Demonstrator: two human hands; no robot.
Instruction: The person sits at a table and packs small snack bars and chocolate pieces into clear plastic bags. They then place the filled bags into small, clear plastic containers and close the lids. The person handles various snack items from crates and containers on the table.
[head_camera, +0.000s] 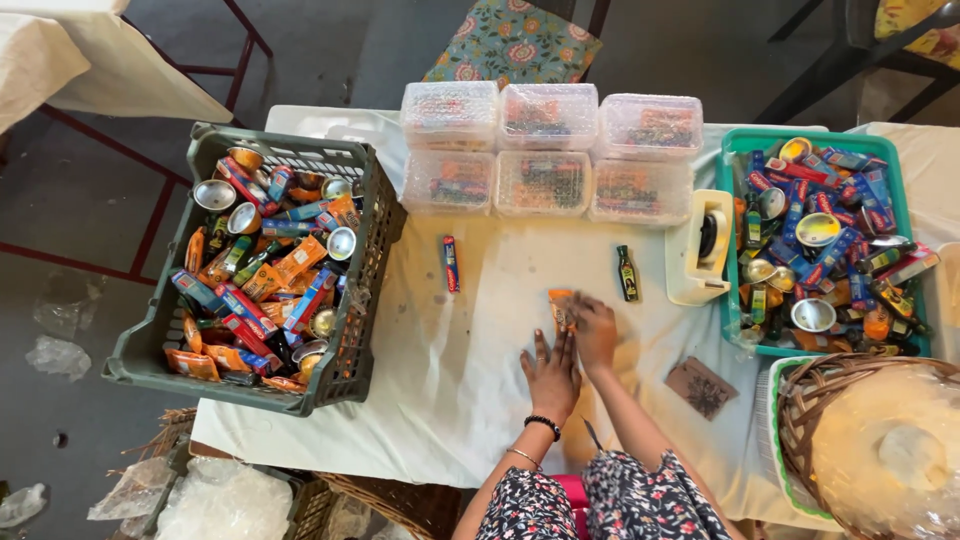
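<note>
Two hands on white table cloth (470, 330). Left hand (550, 370) flat, fingers spread, holds nothing. Right hand (595, 330) curled, pressing orange packet (561, 308) at table middle. Best press packet flat, keep fingers steady, so it won't slide.

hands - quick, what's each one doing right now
Left hand: open, flat on the white tablecloth, holding nothing.
Right hand: on the orange packet; grip cannot be told.

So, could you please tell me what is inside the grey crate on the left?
The grey crate holds a heap of small orange and blue packets and shiny metal cups. Whatever lies beneath the top layer is covered.
</note>
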